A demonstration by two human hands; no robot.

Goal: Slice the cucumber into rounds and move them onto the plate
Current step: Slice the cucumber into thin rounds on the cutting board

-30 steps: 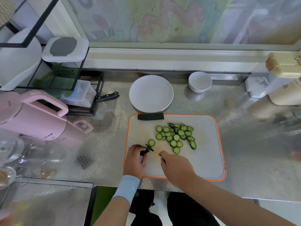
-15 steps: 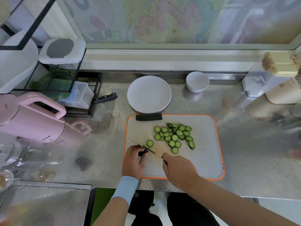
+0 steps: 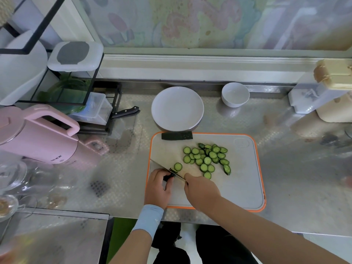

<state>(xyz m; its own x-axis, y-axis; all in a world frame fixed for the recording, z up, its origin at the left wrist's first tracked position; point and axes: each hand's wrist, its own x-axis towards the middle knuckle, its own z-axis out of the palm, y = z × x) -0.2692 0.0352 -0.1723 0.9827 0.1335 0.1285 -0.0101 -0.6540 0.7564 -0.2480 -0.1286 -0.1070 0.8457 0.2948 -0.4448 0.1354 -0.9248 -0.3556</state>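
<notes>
A pink kettle [image 3: 38, 138] stands at left; a white bowl [image 3: 235, 94] sits farther back.

Steel surface [image 3: 285, 168], embossed. On it: orange-rimmed board [image 3: 243, 187] front ctr; white plate [image 3: 177, 108] just behind; white bowl [image 3: 235, 94] R of plate; pink kettle [image 3: 38, 138] L; black-handled knife [image 3: 124, 112] beside rack [image 3: 114, 92].

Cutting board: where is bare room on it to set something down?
The cutting board is bare on its right part, between the slices and the orange rim. The plate is also bare. Crowded: the near-left corner, with left hand, right hand and knife.
</notes>
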